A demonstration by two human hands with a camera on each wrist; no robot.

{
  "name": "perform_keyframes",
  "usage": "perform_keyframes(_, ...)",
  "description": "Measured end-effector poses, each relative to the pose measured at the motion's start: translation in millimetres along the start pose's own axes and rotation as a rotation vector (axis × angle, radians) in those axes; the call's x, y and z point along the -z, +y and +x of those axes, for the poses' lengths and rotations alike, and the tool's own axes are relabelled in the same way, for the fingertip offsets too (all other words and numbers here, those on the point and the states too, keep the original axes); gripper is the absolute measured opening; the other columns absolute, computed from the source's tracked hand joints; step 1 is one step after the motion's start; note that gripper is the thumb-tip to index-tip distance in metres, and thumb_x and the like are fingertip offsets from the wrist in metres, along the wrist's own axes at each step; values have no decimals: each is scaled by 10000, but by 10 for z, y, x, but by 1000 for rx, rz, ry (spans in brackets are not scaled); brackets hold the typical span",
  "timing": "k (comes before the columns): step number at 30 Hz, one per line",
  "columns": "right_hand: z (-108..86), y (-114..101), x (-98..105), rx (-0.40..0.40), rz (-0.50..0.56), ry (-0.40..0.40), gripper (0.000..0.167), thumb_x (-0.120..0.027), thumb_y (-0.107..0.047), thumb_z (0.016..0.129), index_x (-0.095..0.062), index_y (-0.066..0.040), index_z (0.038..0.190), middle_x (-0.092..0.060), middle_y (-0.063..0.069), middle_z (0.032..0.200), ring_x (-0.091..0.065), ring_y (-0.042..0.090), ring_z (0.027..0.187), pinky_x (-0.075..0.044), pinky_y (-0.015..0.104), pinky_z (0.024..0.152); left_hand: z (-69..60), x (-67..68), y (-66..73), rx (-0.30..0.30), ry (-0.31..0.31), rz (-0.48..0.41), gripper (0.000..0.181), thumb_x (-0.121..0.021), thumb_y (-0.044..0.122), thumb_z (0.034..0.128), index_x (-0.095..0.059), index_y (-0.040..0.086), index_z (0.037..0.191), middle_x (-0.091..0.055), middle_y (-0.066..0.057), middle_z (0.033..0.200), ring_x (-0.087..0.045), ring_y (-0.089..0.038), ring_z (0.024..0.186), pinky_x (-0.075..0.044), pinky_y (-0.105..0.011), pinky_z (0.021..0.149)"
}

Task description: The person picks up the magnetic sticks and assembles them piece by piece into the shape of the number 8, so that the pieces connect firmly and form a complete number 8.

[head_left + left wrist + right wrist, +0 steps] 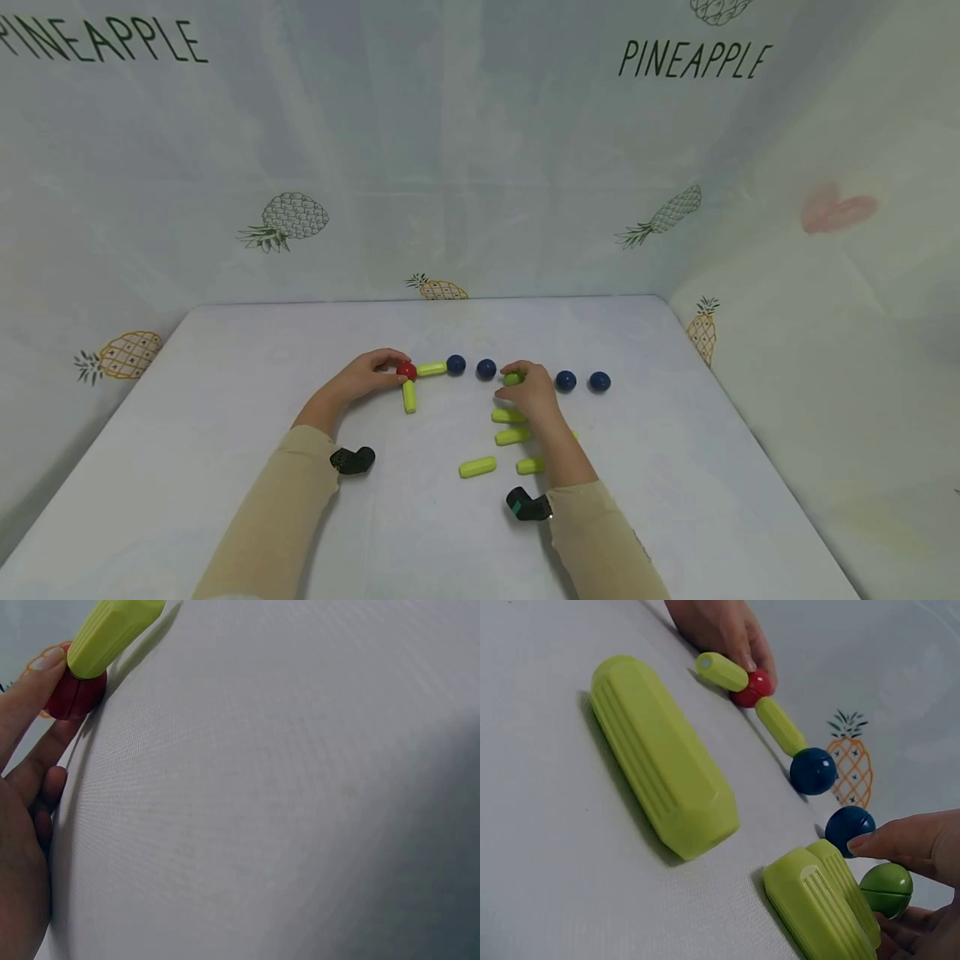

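My left hand (pixel 372 375) pinches a red ball (pixel 407 372) between thumb and fingers. Two yellow-green rods join that ball: one rod (pixel 409 397) points toward me, the other rod (pixel 432 369) runs right to a blue ball (pixel 456 364). Fingers of my right hand (pixel 532 392) are spread around a green ball (pixel 887 890); whether they touch it is unclear. Just left of its fingertips lies a second blue ball (pixel 486 369). In the right wrist view, the thumb (pixel 907 838) overlaps that blue ball's edge.
Loose yellow-green rods lie below the right hand, among them one rod (pixel 477 467) nearer me and another (pixel 513 436) by the forearm, which partly hides several. Two blue balls, one (pixel 566 381) and another (pixel 599 382), lie right of the hand. A printed cloth (pixel 450 167) stands behind the table.
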State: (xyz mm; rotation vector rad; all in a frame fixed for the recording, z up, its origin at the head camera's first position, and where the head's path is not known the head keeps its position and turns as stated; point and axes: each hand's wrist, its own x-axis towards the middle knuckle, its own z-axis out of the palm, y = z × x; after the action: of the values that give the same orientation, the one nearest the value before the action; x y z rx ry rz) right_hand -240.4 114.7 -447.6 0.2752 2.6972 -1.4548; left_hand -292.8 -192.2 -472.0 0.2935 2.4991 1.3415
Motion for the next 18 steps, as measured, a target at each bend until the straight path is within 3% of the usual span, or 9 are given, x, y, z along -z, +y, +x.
perform_keyframes(9,-63,-25,-71,-6,47,-46,320,-789,-53,776,-695,-116,1075,-563,130,1292,-522,309,1142,-436,460,974,2,4,-11,-4,1,13,422,-711,253,903,-605,101,1282,-539,-142,1339,-406,-339,1306,-286,-505,1100)
perform_keyframes(18,-143,-97,-146,11,51,-81,293,-783,-39,782,-713,-135,1051,-558,115,1320,-510,297,1155,-427,469,977,22,-2,-29,-7,-2,8,416,-715,270,900,-612,117,1273,-544,-135,1330,-409,-336,1298,-286,-510,1099)
